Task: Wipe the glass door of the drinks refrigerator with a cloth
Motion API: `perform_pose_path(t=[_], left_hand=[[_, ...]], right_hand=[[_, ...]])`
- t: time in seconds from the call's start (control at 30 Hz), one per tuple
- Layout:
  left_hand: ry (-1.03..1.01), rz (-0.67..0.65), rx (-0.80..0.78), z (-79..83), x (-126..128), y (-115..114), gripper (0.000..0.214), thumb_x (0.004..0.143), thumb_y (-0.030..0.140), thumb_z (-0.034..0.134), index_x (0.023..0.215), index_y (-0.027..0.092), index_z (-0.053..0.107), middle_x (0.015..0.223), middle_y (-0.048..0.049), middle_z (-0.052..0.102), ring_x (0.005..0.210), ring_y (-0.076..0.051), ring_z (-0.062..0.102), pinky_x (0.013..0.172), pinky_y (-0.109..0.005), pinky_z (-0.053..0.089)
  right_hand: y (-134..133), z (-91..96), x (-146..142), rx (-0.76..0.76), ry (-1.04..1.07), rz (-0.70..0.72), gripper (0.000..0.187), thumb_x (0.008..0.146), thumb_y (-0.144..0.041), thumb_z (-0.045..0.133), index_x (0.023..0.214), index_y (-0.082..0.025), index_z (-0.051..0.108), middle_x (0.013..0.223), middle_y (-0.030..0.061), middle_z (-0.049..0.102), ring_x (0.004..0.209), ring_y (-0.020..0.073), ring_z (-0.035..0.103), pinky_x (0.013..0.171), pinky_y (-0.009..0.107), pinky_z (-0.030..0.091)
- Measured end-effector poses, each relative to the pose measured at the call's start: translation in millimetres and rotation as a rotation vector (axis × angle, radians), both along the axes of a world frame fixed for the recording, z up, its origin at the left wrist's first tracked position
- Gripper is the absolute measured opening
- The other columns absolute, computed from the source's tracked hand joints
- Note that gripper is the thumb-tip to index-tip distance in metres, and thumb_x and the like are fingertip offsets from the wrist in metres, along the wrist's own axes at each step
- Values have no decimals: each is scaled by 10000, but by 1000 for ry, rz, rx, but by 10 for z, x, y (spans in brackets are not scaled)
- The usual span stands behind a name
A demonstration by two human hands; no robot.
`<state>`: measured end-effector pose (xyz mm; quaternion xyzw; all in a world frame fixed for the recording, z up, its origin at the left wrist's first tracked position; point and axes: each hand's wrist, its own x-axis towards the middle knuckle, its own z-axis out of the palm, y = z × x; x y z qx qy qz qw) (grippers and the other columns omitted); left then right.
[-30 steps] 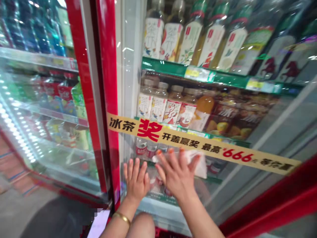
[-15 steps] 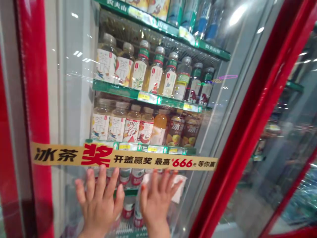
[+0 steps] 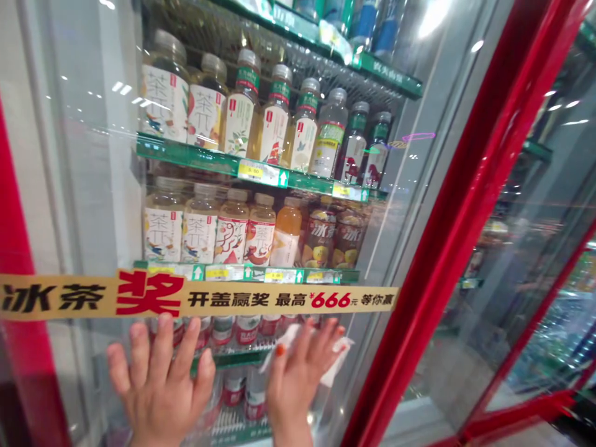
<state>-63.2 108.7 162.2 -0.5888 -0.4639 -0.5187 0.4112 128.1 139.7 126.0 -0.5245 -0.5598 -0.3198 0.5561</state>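
Observation:
My left hand (image 3: 161,391) is raised with its fingers spread, palm toward the glass door (image 3: 105,205) of a drinks cooler, just under a yellow printed strip (image 3: 274,300). Whether its fingertips touch the glass cannot be made out. To its right, my right hand (image 3: 294,382) keeps a white tissue (image 3: 331,372) between its outstretched fingers and the glass. Part of the tissue is hidden behind those fingers, which have orange-red marks at the tips.
Behind the glass, bottles (image 3: 237,121) stand in rows on green-edged shelves (image 3: 200,155) with price tags. A red door frame (image 3: 459,205) slants along the right side, and another glass door lies beyond it. Red trim (image 3: 23,236) runs down the left.
My left hand has shifted left in the picture and looks larger. The right hand has turned slightly, and the tissue under it looks more crumpled. The cooler appears nearer.

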Motion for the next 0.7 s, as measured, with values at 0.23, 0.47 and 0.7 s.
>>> perform_pose_path(t=[0.23,0.47,0.7], left_hand=[[-17,3,16,-8,18,13,891,956,200,706,1739,259,286,1860,-47,156,1749,-280,68,1442,-511,4],[-36,-10,6,10,31,-3,856,980,231,680,1738,280,286,1860,-25,156,1749,-269,69,1439,-509,-2],[-48,-13,11,27,46,-11,826,994,266,662,1734,297,296,1856,-18,178,1747,-267,90,1436,-512,17]], right_hand=[[13,-657,491,-7,-35,-13,799,1081,-345,432,1783,-237,66,1866,147,-22,1734,399,-35,1286,882,106],[11,-48,-3,-2,98,33,814,1083,-349,460,1784,-231,64,1862,183,-32,1727,441,-29,1268,906,83],[-72,-639,121,15,-184,34,801,1049,-267,470,1780,-259,141,1869,125,31,1735,397,1,1307,861,78]])
